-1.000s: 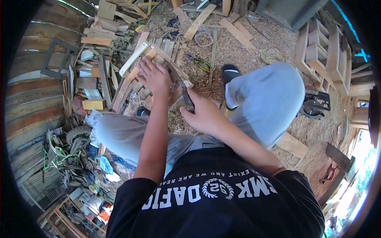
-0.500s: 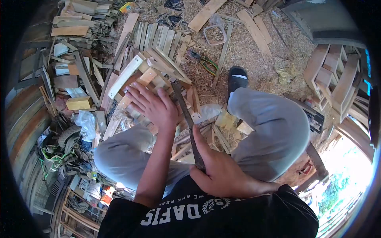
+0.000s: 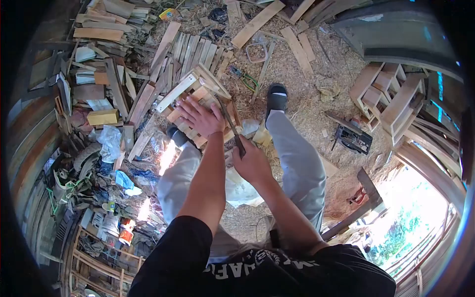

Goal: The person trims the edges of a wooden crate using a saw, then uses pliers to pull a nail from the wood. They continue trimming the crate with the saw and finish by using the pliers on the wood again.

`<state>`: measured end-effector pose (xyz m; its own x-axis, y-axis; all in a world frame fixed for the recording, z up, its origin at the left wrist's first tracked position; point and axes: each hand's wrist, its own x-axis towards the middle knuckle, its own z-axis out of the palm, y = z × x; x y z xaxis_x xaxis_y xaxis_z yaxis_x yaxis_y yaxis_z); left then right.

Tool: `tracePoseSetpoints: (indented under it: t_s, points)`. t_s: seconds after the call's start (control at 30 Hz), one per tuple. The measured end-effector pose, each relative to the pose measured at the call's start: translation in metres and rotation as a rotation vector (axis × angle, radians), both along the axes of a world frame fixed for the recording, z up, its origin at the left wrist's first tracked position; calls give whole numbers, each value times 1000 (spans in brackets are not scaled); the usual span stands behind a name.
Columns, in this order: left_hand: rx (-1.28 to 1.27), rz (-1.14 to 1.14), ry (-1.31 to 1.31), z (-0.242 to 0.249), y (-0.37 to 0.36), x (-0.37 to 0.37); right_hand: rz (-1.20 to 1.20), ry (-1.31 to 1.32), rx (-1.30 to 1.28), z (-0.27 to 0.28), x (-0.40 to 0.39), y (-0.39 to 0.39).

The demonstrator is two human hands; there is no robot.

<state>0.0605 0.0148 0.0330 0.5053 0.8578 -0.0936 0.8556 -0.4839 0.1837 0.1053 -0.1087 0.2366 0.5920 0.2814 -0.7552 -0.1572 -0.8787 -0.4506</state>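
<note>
A small slatted wooden frame (image 3: 176, 93) stands tilted on the floor in front of me. My left hand (image 3: 202, 118) lies flat across its slats, fingers spread. In my right hand (image 3: 252, 161), closed fingers grip the near end of a long, narrow, dark metal blade (image 3: 229, 118). The blade points away from me, its far end overlapping the right side of the frame. My legs stand on either side, with a dark shoe (image 3: 277, 98) to the right of the frame.
Pliers (image 3: 243, 77) and a clear plastic tub (image 3: 257, 52) lie beyond the frame on sawdust. Stacked boards (image 3: 99, 33) fill the far left. At right are a black power tool (image 3: 352, 138) and a wooden shelf-like piece (image 3: 391, 101). A plastic bag (image 3: 109, 143) lies left.
My body has risen and my bent knees have straightened. Both arms now reach further down and away from me. The left hand stays on the frame and the right keeps hold of the blade.
</note>
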Motion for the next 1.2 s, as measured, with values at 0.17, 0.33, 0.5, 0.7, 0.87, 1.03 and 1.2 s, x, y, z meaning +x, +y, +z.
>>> tracePoseSetpoints:
  t_s: [0.17,0.33,0.5,0.7,0.87,1.03,1.2]
  points:
    - [2,0,23,-6,2,-6,-50,6,-56,1,-11,-3]
    - [4,0,24,-6,4,-4,-81,-111,92,-18,-33,-39]
    - [22,-7,4,-2,6,-2,-141,-20,204,-61,-73,-91]
    - [56,-16,-4,-10,3,-5,-13,-13,38,21,-61,-37]
    - [55,-16,-19,-10,2,-5,-156,-54,-12,41,-34,-18]
    - [56,-17,-29,-12,3,-3,-133,-67,-17,44,-11,-13]
    - [39,-7,5,-8,3,-4,-74,-100,-74,-7,-4,11]
